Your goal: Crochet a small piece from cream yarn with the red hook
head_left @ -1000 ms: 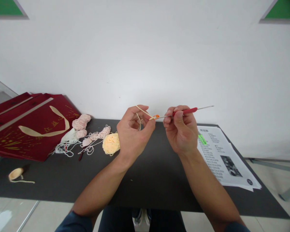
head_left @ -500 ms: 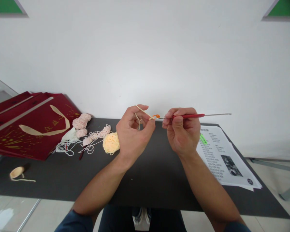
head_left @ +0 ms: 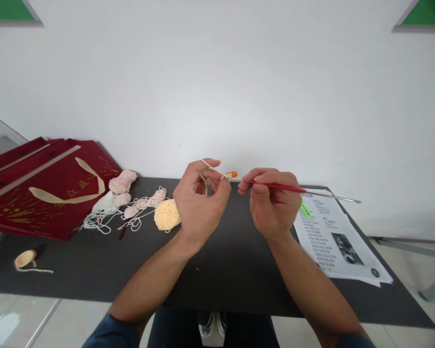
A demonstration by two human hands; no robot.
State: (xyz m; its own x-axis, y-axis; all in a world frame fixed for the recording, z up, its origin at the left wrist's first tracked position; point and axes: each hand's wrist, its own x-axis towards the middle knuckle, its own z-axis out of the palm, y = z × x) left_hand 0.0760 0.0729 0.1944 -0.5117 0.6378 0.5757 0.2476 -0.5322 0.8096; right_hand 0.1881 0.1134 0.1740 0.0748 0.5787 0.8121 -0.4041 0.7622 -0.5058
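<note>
My left hand (head_left: 203, 205) is closed, pinching a small bit of pale yellow yarn (head_left: 213, 169) between thumb and fingers. A strand loops over its index finger and runs down through the palm. An orange stitch marker (head_left: 234, 174) hangs at the pinched yarn. In my right hand (head_left: 273, 203) is a crochet hook with a red handle (head_left: 284, 187), held like a pencil; its thin metal tip meets the yarn at my left fingertips. The other metal end slants out to the right. Beside my left wrist sits a yellow yarn ball (head_left: 167, 214).
Pink and white yarn skeins (head_left: 121, 182) lie tangled by dark red gift bags (head_left: 54, 188) at the left. A small cream crocheted piece (head_left: 26, 259) with a tail rests front left. Printed sheets (head_left: 326, 237) and a bright green clip (head_left: 305, 209) lie right on the black table (head_left: 232, 285).
My right hand has dropped slightly and the hook has tilted, its rear end lower and further right. The left hand and the stitch marker have shifted slightly left.
</note>
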